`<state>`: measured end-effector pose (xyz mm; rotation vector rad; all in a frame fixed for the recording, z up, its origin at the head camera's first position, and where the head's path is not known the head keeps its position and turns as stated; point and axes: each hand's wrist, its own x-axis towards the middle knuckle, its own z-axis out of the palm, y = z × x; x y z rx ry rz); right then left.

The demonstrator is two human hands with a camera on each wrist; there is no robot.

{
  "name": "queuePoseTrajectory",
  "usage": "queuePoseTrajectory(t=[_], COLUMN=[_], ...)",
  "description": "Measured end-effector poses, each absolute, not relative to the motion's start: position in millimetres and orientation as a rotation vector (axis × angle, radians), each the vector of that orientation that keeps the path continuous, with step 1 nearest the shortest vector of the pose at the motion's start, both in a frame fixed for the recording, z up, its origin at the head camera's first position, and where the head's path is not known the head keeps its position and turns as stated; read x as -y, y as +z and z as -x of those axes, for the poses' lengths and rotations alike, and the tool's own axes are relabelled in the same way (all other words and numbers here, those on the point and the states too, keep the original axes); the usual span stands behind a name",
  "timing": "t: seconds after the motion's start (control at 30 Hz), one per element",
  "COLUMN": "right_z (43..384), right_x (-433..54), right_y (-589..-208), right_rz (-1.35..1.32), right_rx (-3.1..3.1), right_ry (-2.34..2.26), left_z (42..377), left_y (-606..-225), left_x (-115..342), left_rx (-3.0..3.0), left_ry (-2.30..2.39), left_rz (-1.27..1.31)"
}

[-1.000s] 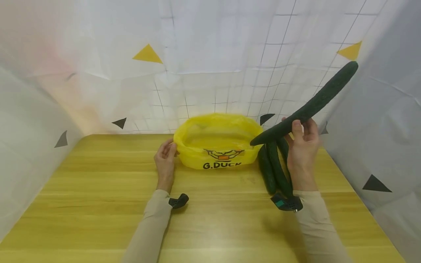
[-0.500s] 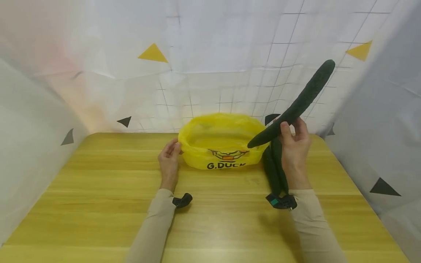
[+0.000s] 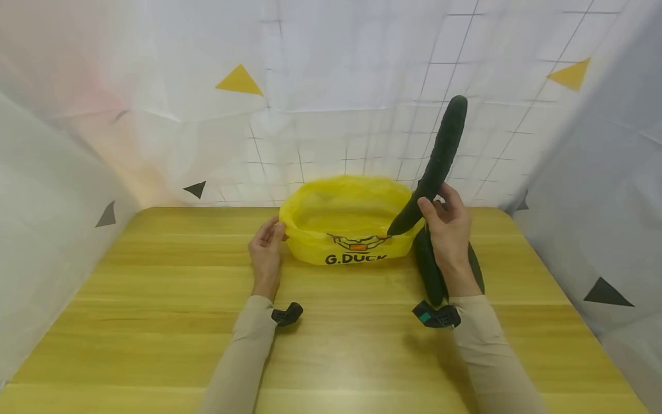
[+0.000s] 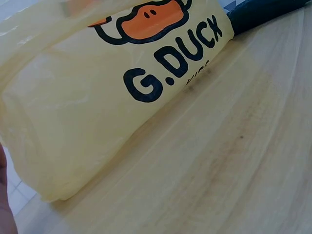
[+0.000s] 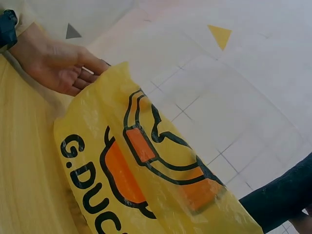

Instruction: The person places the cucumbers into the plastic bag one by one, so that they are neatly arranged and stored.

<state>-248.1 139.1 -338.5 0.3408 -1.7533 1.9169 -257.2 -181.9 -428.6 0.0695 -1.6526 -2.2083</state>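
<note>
A yellow plastic bag [image 3: 305, 247] printed "G.DUCK" stands on the table with its top spread wide. At its left rim, my left hand [image 3: 265, 253] pinches the edge; the right wrist view shows that hand [image 5: 58, 66] at the bag's corner. My right hand [image 3: 449, 233] grips a long dark-green cucumber [image 3: 446, 146] around its lower half, tilted steeply. The cucumber's lower tip is at the opening's right front rim; the right wrist view shows this end partly hidden by the bag [image 5: 97, 117]. Beneath the right hand, more cucumbers [image 3: 428, 273] lie on the table, partly covered.
The wooden table [image 3: 170, 322] spreads to both sides and in front of the bag. White sheets with grid lines [image 3: 351, 69] and coloured triangles rise behind and beside it. A black device [image 3: 287, 314] sits at the left wrist, another [image 3: 437, 315] at the right.
My right hand has moved left with the cucumber, whose upper end has swung left and become steeper. Its lower tip stays near the bag's right rim. The left hand keeps hold of the bag.
</note>
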Motion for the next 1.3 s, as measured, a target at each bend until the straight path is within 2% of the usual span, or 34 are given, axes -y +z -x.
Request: queuePoseTrajectory(t=[0.5,0.97,1.3], right_z=[247.5,231.7,231.5], right_x=[-143.2,-127.0,-121.8], right_y=[-345.0,-318.0,-318.4], right_rz=[-0.288,-0.381,-0.413], right_rx=[2.086,2.198,2.281], right_ry=[1.692,1.55,1.465], left_z=[267.9,271.2,271.9], left_y=[-451.1,-446.2,-446.4], left_x=[182.6,182.3,184.2], left_rx=[1.619,1.581,1.61], left_ry=[-2.19,-2.199,-2.212], left_rz=[-0.122,-0.095,-0.124])
